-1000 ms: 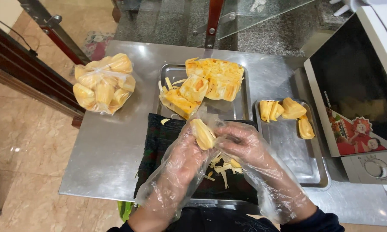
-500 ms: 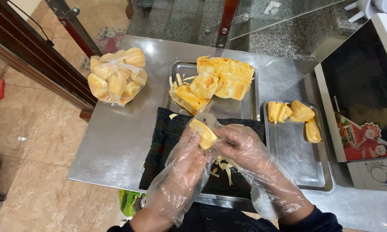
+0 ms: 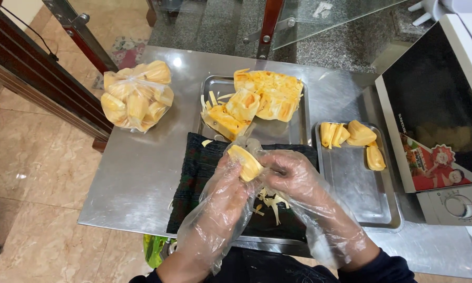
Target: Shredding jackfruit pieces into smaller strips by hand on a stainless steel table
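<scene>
Both my hands wear loose clear plastic gloves. My left hand (image 3: 223, 194) grips a yellow jackfruit pod (image 3: 245, 162) above a dark cloth (image 3: 196, 178). My right hand (image 3: 293, 181) touches the same pod from the right, fingers curled at its side. Pale yellow fibre strips (image 3: 270, 202) lie on the cloth under my hands. Behind them a steel tray (image 3: 301, 131) carries large jackfruit chunks (image 3: 262, 99). To the right a second steel tray (image 3: 351, 183) has a few cleaned pods (image 3: 354, 136) at its far end.
A clear plastic bag of jackfruit pods (image 3: 136, 97) sits at the left of the steel table (image 3: 131, 173). A microwave oven (image 3: 438, 131) stands at the right edge. A glass panel and wooden railing rise behind the table; tiled floor lies to the left.
My hands keep the pod in about the same spot over the cloth, with the fingers shifting slightly. The view has drifted a little.
</scene>
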